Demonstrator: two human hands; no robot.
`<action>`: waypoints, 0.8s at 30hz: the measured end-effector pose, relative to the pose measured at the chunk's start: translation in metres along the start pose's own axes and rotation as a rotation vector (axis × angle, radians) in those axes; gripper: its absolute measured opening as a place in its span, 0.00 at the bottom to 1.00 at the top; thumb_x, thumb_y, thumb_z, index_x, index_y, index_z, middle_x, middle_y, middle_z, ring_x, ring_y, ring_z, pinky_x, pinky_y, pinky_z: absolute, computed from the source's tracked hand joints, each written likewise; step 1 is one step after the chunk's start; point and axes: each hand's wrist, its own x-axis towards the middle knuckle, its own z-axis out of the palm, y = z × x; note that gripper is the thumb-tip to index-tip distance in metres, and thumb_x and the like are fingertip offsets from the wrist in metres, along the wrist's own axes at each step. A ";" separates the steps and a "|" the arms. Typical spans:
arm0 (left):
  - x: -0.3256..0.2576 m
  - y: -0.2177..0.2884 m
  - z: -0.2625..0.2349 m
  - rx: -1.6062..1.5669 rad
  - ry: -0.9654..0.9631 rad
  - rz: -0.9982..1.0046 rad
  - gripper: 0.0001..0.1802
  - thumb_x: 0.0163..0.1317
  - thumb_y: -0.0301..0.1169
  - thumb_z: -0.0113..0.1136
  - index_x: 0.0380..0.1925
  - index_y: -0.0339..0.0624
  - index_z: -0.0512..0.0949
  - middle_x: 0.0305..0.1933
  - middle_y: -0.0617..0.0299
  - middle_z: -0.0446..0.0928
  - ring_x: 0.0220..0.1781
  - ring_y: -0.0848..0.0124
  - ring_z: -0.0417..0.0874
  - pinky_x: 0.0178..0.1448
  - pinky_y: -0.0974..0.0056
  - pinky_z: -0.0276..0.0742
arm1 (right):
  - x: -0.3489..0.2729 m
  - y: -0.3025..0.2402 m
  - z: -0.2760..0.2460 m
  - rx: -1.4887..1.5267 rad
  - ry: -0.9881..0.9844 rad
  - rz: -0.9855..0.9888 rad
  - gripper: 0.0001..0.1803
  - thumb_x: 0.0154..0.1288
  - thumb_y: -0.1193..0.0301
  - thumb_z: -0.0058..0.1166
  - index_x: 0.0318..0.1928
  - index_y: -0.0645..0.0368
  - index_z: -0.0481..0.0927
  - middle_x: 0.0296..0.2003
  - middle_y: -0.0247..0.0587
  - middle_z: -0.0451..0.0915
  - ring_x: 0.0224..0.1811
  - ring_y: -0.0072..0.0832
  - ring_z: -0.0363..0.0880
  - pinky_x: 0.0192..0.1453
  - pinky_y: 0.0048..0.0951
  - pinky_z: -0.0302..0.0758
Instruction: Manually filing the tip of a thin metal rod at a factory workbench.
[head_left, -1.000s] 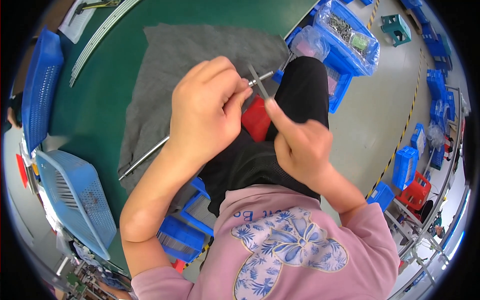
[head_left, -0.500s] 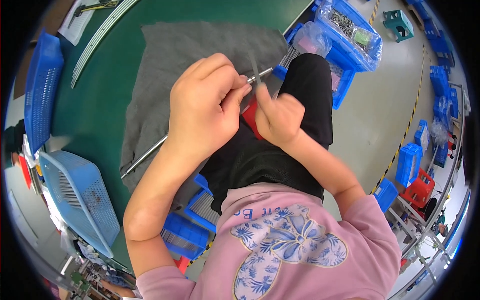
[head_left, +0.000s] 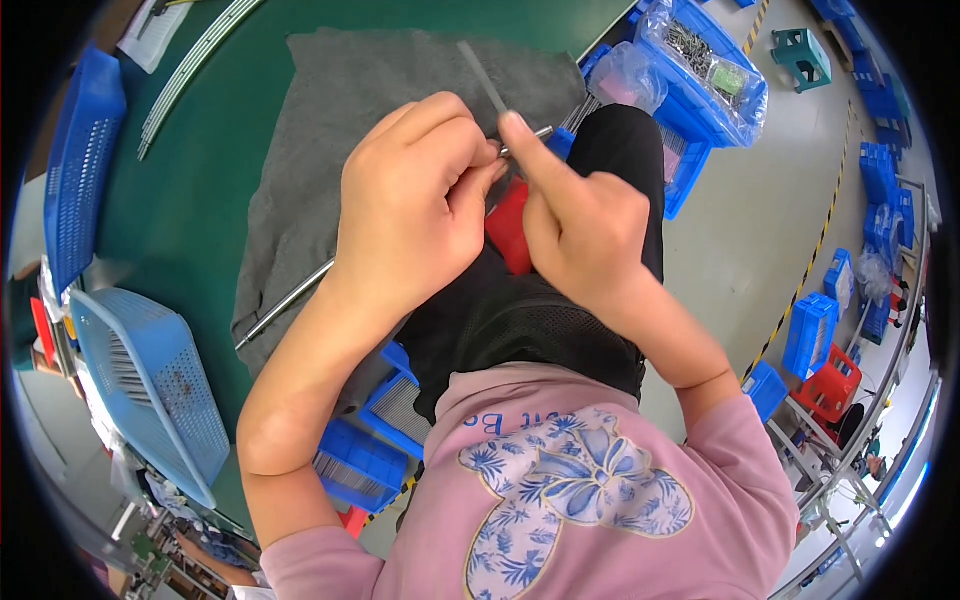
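Observation:
My left hand is closed in a pinch round a slim, shiny metal rod. The rod slants from lower left, passes out of sight behind my left forearm and hand, and its tip shows at upper right. In my right hand is a thin, flat grey file, the index finger stretched along it. The file crosses the rod just beyond my left fingertips and points away to the far left. Its near end is hidden in my right hand. Beneath the rod, a dark grey cloth covers part of the green table.
Blue baskets stand at the table's left, one with rods inside. Thin rails lie at the far left. A blue bin of small metal parts sits right of my knee. Blue trays of rods stand low left.
My right hand has moved away from me, carrying the file farther to the far left across the rod. My left hand and the rod stay nearly in place.

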 end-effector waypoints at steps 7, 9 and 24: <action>-0.002 0.001 0.001 0.003 -0.037 0.029 0.08 0.42 0.18 0.64 0.19 0.37 0.73 0.24 0.57 0.71 0.28 0.57 0.74 0.31 0.58 0.70 | -0.019 -0.002 -0.021 -0.081 -0.127 0.023 0.32 0.42 0.81 0.54 0.54 0.50 0.81 0.10 0.32 0.62 0.10 0.29 0.60 0.16 0.29 0.59; 0.000 -0.001 0.001 0.001 0.002 0.012 0.08 0.42 0.19 0.64 0.19 0.37 0.73 0.24 0.57 0.71 0.28 0.57 0.75 0.31 0.57 0.70 | -0.005 0.000 -0.009 -0.023 -0.067 0.024 0.32 0.43 0.79 0.55 0.55 0.49 0.80 0.10 0.32 0.62 0.10 0.30 0.61 0.17 0.30 0.60; 0.006 -0.001 0.003 -0.001 -0.002 0.021 0.08 0.42 0.18 0.63 0.19 0.37 0.72 0.24 0.58 0.71 0.27 0.57 0.74 0.30 0.58 0.70 | -0.033 -0.005 -0.025 -0.023 -0.164 0.116 0.33 0.42 0.80 0.53 0.56 0.51 0.80 0.11 0.34 0.65 0.09 0.30 0.62 0.16 0.29 0.61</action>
